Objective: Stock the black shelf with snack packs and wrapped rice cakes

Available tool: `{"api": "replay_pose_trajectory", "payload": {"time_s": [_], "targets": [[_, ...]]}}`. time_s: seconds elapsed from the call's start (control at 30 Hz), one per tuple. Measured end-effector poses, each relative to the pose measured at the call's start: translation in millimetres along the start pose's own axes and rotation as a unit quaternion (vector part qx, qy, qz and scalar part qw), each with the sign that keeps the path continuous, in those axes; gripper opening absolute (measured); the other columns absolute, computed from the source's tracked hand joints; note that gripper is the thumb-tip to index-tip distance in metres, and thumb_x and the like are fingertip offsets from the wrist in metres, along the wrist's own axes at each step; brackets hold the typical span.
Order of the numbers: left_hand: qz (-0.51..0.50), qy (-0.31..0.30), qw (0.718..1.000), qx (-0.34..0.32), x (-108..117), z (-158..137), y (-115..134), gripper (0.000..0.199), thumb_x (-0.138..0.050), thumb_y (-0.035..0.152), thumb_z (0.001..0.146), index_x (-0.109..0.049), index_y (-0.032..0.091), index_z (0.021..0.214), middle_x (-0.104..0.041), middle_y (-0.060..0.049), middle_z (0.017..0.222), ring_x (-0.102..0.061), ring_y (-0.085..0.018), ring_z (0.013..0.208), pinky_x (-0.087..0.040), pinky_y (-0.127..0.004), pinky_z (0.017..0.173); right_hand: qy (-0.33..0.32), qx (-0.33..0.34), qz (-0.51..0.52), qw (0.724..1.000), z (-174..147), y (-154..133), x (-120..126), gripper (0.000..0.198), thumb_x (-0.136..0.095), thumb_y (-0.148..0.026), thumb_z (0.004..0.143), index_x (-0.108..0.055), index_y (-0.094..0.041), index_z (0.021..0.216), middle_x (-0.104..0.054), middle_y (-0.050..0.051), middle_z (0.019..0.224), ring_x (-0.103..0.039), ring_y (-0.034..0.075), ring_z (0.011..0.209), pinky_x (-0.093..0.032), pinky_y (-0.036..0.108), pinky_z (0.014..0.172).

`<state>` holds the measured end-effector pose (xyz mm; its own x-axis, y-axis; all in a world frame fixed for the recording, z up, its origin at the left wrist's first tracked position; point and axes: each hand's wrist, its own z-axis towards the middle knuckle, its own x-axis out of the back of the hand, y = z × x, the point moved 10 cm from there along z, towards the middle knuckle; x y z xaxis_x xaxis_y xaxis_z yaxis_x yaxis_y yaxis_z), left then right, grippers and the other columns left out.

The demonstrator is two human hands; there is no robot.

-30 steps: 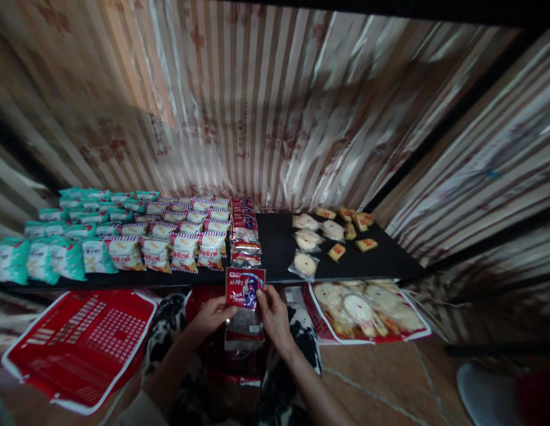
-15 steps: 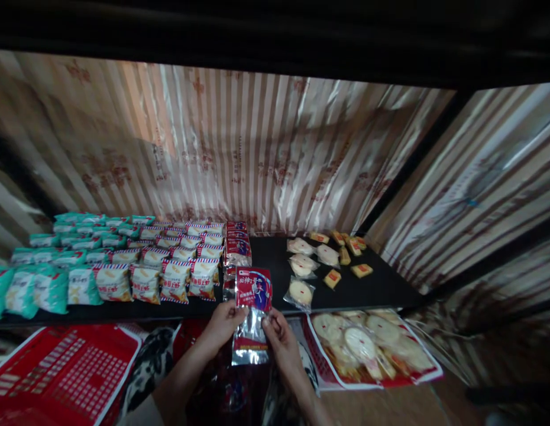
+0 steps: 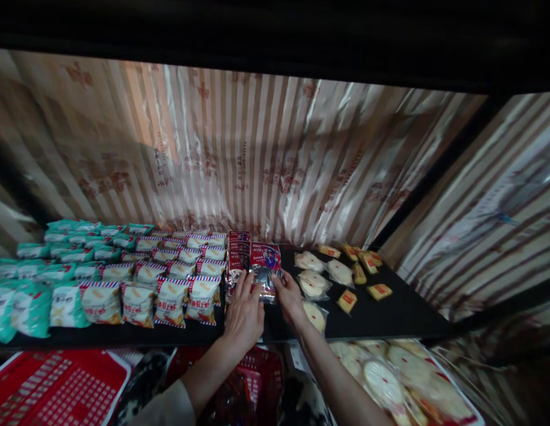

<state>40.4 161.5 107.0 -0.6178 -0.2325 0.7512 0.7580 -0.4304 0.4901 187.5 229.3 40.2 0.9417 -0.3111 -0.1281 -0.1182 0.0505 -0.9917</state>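
Note:
A dark red snack packet (image 3: 267,257) with a silvery lower part lies on the black shelf, right beside a column of matching red packets (image 3: 238,262). My right hand (image 3: 290,297) pinches its lower right edge between thumb and fingers. My left hand (image 3: 243,310) lies with fingers stretched forward at the packet's lower left edge, the fingertips touching where packet and column meet. To the left stand rows of white-and-red snack bags (image 3: 172,300), and beyond them teal bags (image 3: 33,307).
Round pale wrapped cakes (image 3: 313,284) and small yellow packs (image 3: 346,300) lie on the black shelf (image 3: 408,307) to the right. Below its front edge are a red basket (image 3: 75,378), a darker red basket (image 3: 268,376) and a container of wrapped cakes (image 3: 384,381). A dark beam crosses overhead.
The red packet has moved from in front of the shelf edge onto the shelf beside the column. Both hands reached forward with it; my left fingers have straightened from their pinch.

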Motion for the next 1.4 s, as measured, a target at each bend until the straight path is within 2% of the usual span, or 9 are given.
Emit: {"api": "replay_pose_trajectory", "payload": {"time_s": [0.1, 0.23, 0.37, 0.47, 0.67, 0.83, 0.93, 1.13, 1.4], "targets": [[0.043, -0.032, 0.999, 0.012, -17, 15, -9, 0.052, -0.046, 0.013, 0.075, -0.046, 0.013, 0.127, -0.033, -0.013, 0.144, -0.016, -0.03, 0.137, -0.027, -0.051, 0.108, -0.004, 0.009, -0.085, 0.996, 32, 1, -16, 0.051, -0.06, -0.049, 0.065, -0.058, -0.014, 0.102, -0.069, 0.006, 0.079, -0.064, 0.019, 0.07, -0.05, 0.029, 0.061], [0.079, -0.053, 0.995, 0.031, -32, 38, -24, 0.055, -0.045, 0.017, 0.076, -0.042, 0.013, 0.131, -0.037, -0.012, 0.142, -0.021, -0.03, 0.136, -0.023, -0.049, 0.109, -0.011, 0.036, -0.175, 0.984, 68, -1, -39, 0.045, -0.054, -0.044, 0.071, -0.06, -0.012, 0.103, -0.069, 0.007, 0.081, -0.063, 0.019, 0.07, -0.048, 0.026, 0.061], [0.114, -0.08, 0.988, 0.06, -42, 57, -41, 0.055, -0.043, 0.021, 0.079, -0.041, 0.01, 0.132, -0.039, -0.015, 0.14, -0.027, -0.03, 0.133, -0.022, -0.049, 0.109, -0.004, 0.05, -0.292, 0.955, 96, 1, -59, 0.044, -0.054, -0.034, 0.074, -0.058, -0.012, 0.112, -0.068, 0.004, 0.077, -0.063, 0.019, 0.07, -0.047, 0.026, 0.065], [0.13, -0.102, 0.983, 0.076, -48, 68, -50, 0.053, -0.042, 0.024, 0.08, -0.041, 0.01, 0.132, -0.041, -0.016, 0.139, -0.03, -0.03, 0.132, -0.021, -0.049, 0.109, 0.0, 0.06, -0.348, 0.935, 108, 2, -72, 0.044, -0.055, -0.028, 0.075, -0.055, -0.013, 0.117, -0.068, 0.007, 0.086, -0.064, 0.019, 0.08, -0.046, 0.026, 0.072], [0.138, -0.116, 0.978, 0.1, -52, 83, -63, 0.054, -0.043, 0.028, 0.081, -0.044, 0.007, 0.13, -0.042, -0.018, 0.137, -0.032, -0.03, 0.131, -0.018, -0.047, 0.11, -0.024, 0.089, -0.411, 0.907, 116, 1, -93, 0.035, -0.048, -0.026, 0.083, -0.055, -0.015, 0.116, -0.068, 0.008, 0.097, -0.063, 0.017, 0.089, -0.045, 0.025, 0.079], [0.134, -0.109, 0.978, 0.114, -52, 88, -69, 0.052, -0.043, 0.027, 0.08, -0.047, 0.006, 0.127, -0.046, -0.018, 0.134, -0.034, -0.03, 0.129, -0.017, -0.046, 0.11, -0.045, 0.114, -0.467, 0.875, 118, -3, -107, 0.031, -0.049, -0.021, 0.082, -0.06, -0.015, 0.11, -0.067, 0.008, 0.099, -0.062, 0.017, 0.091, -0.044, 0.023, 0.081], [0.131, -0.103, 0.979, 0.117, -52, 90, -72, 0.05, -0.042, 0.027, 0.081, -0.049, 0.006, 0.125, -0.047, -0.018, 0.133, -0.035, -0.03, 0.129, -0.018, -0.046, 0.11, -0.037, 0.121, -0.497, 0.858, 119, -3, -109, 0.031, -0.049, -0.02, 0.081, -0.061, -0.014, 0.109, -0.066, 0.011, 0.102, -0.061, 0.017, 0.093, -0.044, 0.023, 0.08], [0.12, -0.104, 0.979, 0.13, -56, 94, -78, 0.051, -0.04, 0.023, 0.079, -0.049, 0.003, 0.125, -0.049, -0.017, 0.132, -0.036, -0.03, 0.128, -0.018, -0.045, 0.11, -0.029, 0.086, -0.547, 0.832, 117, 1, -108, 0.034, -0.046, -0.023, 0.082, -0.061, -0.016, 0.11, -0.064, 0.012, 0.105, -0.06, 0.02, 0.097, -0.043, 0.025, 0.082], [0.093, -0.112, 0.975, 0.166, -68, 97, -87, 0.054, -0.04, 0.017, 0.078, -0.041, -0.003, 0.129, -0.043, -0.023, 0.135, -0.033, -0.03, 0.13, -0.022, -0.045, 0.109, -0.043, 0.055, -0.584, 0.809, 114, -5, -116, 0.033, -0.043, -0.025, 0.082, -0.062, -0.018, 0.109, -0.064, 0.011, 0.11, -0.056, 0.022, 0.105, -0.041, 0.029, 0.086]]}}
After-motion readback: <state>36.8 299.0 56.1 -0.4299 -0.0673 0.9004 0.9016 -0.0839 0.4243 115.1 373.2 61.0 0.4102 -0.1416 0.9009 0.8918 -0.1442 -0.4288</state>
